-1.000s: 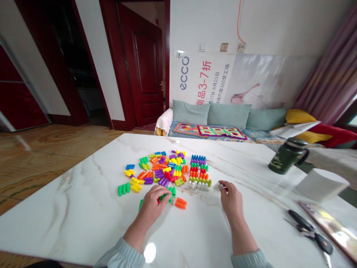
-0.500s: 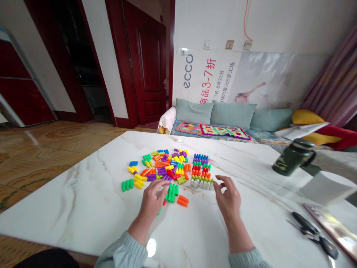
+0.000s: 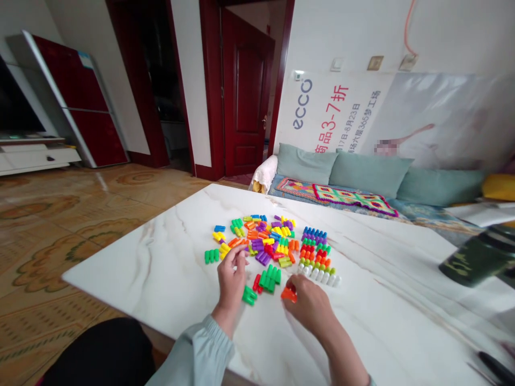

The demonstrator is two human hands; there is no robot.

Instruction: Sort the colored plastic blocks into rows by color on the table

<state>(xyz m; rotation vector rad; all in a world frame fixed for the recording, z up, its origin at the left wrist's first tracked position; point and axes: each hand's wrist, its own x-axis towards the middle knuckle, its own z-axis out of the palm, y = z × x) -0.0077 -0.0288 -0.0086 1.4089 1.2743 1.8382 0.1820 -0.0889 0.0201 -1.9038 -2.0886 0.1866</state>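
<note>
My right hand (image 3: pixel 308 300) has its fingers closed on an orange piece (image 3: pixel 288 294) at the table's near middle. My left hand (image 3: pixel 234 268) hovers at the near left edge of the colourful pile, its fingers bent close together; whether anything is between them is too small to tell. Between the hands lie green pieces (image 3: pixel 270 278), with red pieces (image 3: pixel 257 283) and more green pieces (image 3: pixel 249 295) beside my left hand. Behind my right hand, rows of blue, purple, green, red, orange, lime and white pieces (image 3: pixel 316 254) stand side by side.
The white marble table (image 3: pixel 169 262) holds a scattered pile of purple pieces (image 3: pixel 263 258) and other colours. A dark green flask (image 3: pixel 478 254) stands at the right. Dark-handled scissors (image 3: pixel 497 369) lie at the lower right. A sofa (image 3: pixel 430 209) is behind.
The view has turned left. My right hand has moved left from beside the white pieces and taken hold of the orange piece. My left hand has shifted left of the green pieces, which now show more fully.
</note>
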